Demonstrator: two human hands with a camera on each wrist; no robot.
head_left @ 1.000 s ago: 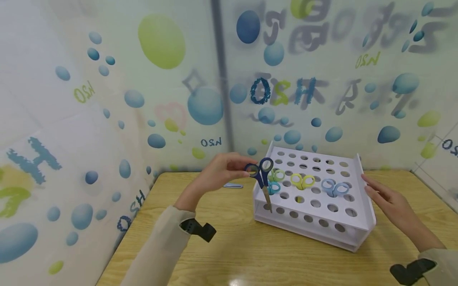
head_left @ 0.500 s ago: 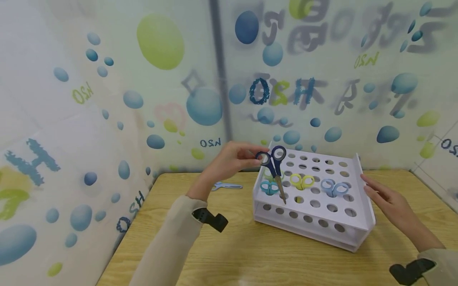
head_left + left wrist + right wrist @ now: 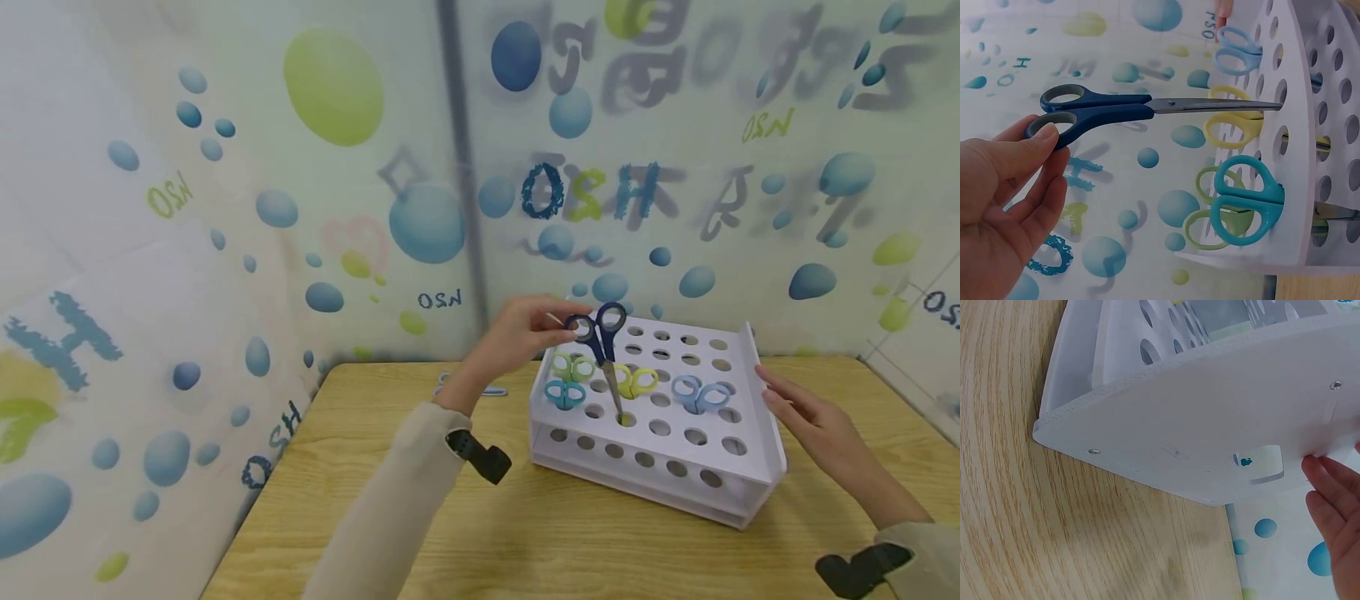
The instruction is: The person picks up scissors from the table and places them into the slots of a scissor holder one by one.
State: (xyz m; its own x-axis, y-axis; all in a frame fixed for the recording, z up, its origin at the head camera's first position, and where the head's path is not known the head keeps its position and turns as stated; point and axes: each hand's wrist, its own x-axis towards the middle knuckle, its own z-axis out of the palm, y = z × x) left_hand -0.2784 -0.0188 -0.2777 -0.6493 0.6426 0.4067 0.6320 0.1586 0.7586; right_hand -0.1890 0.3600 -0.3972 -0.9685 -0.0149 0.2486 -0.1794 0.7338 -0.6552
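Observation:
Dark blue scissors (image 3: 600,343) hang blades-down over a white rack (image 3: 693,458) full of round holes. My left hand (image 3: 525,335) pinches one handle loop between thumb and fingers. In the left wrist view the blade tips are by a hole in the rack's top panel; whether they have entered it I cannot tell. Teal scissors (image 3: 565,394), green scissors (image 3: 573,367), yellow scissors (image 3: 636,381) and light blue scissors (image 3: 701,393) stand in holes with handles up. My right hand (image 3: 817,425) touches the rack's right side panel (image 3: 1197,425) with its fingertips.
Another pair of light blue scissors (image 3: 491,391) lies on the wooden table (image 3: 435,467) behind my left wrist, partly hidden. A patterned curtain (image 3: 360,225) closes off the back and left. The side panel has a rectangular cutout.
My left hand has carried the dark blue scissors to the right, from the rack's left edge to above a front hole near the yellow scissors. My right hand and the rack stay put.

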